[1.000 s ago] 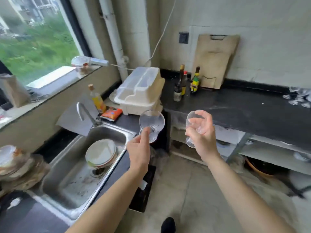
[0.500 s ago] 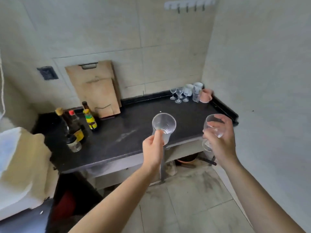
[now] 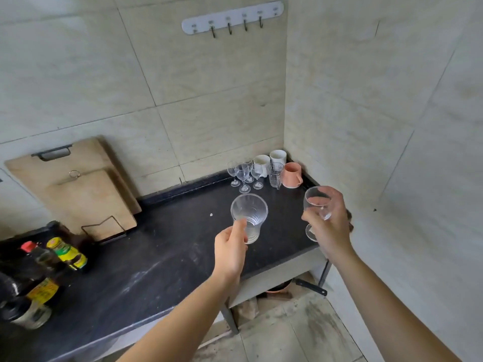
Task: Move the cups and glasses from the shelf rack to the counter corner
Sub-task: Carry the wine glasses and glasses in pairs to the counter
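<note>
My left hand [image 3: 231,248] holds a clear ribbed tumbler [image 3: 249,215] upright above the black counter [image 3: 162,259]. My right hand [image 3: 328,228] grips a stemmed glass [image 3: 316,202] near the counter's right end, its foot showing below my fingers. In the far right corner stand several small wine glasses [image 3: 244,175], two white mugs [image 3: 270,160], a clear tumbler [image 3: 275,175] and a pink mug [image 3: 292,175]. The shelf rack is out of view.
Two wooden cutting boards [image 3: 78,189] lean on the back wall at the left. Sauce bottles [image 3: 44,267] crowd the counter's left end. A hook rail [image 3: 232,18] hangs on the wall. A pan [image 3: 287,287] sits under the counter. Tiled walls close the corner.
The view has swung right from the sink to the corner. Both hands, each with its glass, have come closer to the cups in the corner and now hover over the counter.
</note>
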